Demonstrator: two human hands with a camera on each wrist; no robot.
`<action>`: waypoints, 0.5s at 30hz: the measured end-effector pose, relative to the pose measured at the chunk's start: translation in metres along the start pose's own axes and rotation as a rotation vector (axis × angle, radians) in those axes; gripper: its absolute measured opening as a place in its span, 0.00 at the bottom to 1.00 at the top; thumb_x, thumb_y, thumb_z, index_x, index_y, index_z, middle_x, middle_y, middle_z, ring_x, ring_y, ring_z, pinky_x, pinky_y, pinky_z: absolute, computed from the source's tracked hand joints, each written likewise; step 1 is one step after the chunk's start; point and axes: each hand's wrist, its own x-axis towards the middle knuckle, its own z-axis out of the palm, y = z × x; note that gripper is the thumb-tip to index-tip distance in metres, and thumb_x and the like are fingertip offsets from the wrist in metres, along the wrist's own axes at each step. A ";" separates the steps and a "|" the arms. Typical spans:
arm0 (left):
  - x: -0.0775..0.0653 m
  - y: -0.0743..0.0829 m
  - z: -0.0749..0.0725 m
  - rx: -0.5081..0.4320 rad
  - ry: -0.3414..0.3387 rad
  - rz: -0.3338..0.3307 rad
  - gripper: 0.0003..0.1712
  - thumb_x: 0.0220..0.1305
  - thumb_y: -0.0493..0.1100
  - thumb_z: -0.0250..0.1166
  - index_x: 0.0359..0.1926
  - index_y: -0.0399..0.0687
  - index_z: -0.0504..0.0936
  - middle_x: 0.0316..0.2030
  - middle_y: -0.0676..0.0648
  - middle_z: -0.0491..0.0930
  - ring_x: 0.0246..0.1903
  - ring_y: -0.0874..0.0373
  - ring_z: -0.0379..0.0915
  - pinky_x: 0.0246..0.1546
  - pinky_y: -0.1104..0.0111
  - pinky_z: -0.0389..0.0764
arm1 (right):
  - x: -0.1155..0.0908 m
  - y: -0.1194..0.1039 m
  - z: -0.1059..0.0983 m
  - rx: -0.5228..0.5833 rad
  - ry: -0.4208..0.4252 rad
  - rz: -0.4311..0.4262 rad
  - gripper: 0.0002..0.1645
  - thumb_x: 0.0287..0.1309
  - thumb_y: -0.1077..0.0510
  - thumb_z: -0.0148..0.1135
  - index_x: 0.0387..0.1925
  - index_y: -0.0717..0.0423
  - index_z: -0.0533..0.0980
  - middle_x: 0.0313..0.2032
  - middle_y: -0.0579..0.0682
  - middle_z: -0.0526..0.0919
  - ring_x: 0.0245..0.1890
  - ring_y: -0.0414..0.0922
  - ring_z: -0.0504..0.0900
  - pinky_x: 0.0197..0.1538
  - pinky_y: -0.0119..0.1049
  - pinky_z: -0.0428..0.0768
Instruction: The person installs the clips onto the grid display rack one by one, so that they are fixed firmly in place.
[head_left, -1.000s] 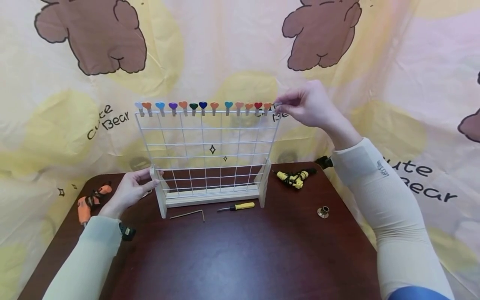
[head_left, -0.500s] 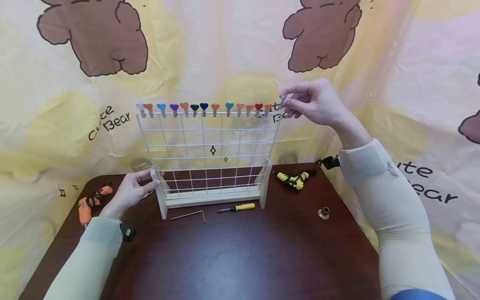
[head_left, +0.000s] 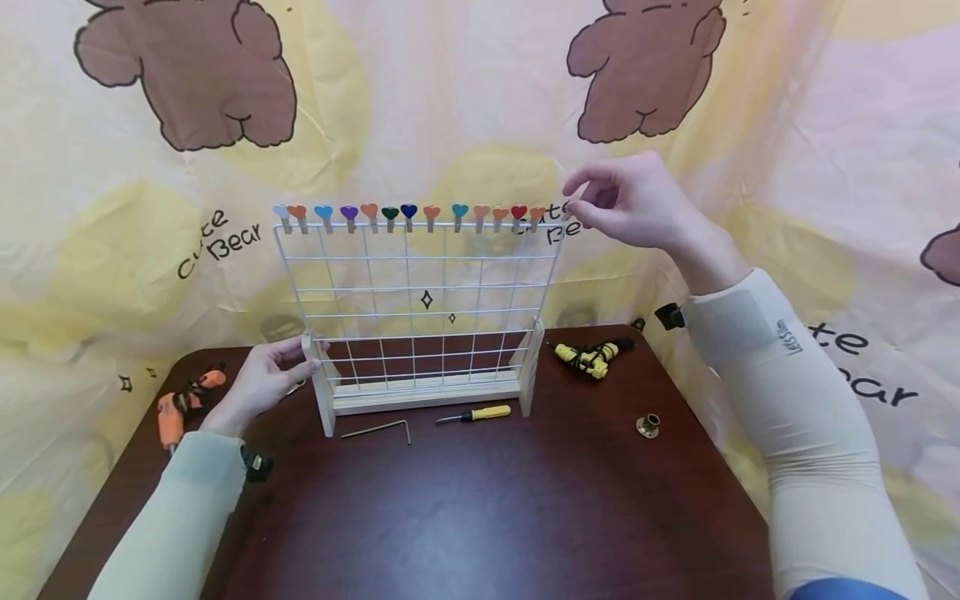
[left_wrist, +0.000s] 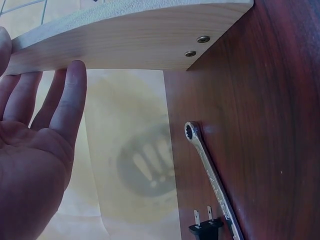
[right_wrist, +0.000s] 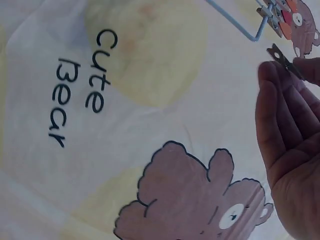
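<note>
My left hand grips the left wooden side post of a white wire grid rack. In the left wrist view the fingers press the underside of the post. Along the rack's top wire stands a row of small clothespins with coloured hearts, such as a purple one. Just right of the top right corner, my right hand pinches a small clothespin between thumb and fingers. The clothespin is apart from the wire, and its heart is hidden.
An orange power tool lies left, a yellow one right. An Allen key and a screwdriver lie before the rack. A brass flange sits right; a wrench and a plug lie left.
My right hand has moved right, away from the rack's top right corner, still pinching the clothespin. The left hand keeps its hold on the post.
</note>
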 end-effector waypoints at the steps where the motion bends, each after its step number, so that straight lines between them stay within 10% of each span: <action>1: 0.000 0.000 0.000 -0.004 -0.001 0.001 0.22 0.74 0.44 0.70 0.64 0.42 0.84 0.60 0.35 0.84 0.58 0.76 0.73 0.47 0.79 0.78 | 0.001 -0.001 -0.002 -0.041 -0.016 -0.008 0.04 0.63 0.66 0.73 0.40 0.59 0.87 0.26 0.46 0.90 0.24 0.31 0.85 0.33 0.19 0.79; 15: 0.001 -0.003 0.000 -0.004 0.008 0.043 0.21 0.73 0.41 0.70 0.63 0.38 0.85 0.58 0.40 0.86 0.60 0.76 0.72 0.50 0.80 0.76 | 0.014 -0.018 -0.012 -0.224 -0.160 0.016 0.03 0.58 0.65 0.79 0.33 0.55 0.91 0.28 0.46 0.92 0.28 0.39 0.88 0.34 0.18 0.74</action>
